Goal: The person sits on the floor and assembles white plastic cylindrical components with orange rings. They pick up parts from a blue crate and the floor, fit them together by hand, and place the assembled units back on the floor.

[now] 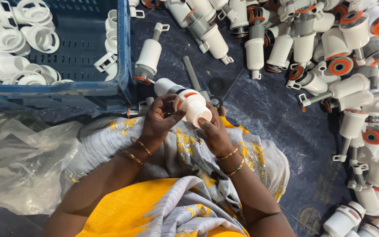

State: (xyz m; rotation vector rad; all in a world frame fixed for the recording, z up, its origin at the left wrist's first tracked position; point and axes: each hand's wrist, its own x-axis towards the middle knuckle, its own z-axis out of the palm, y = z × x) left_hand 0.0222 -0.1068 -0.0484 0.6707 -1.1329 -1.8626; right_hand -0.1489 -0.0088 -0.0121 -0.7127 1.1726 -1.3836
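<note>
Both hands hold one white plastic valve piece (192,105) with an orange ring over the lap. The left hand (159,120) has its fingers closed round the near side, thumb pressed on the cap end; the right hand (213,131) pinches the lower edge from the other side. A blue crate (84,90) of white rings stands just left of the hands. A heap of finished valves (347,66) fills the dark floor sheet (264,114) along its far and right edges, leaving open sheet between.

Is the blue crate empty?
No, the blue crate holds many white plastic ring parts, piled along its left side and far corner.
</note>
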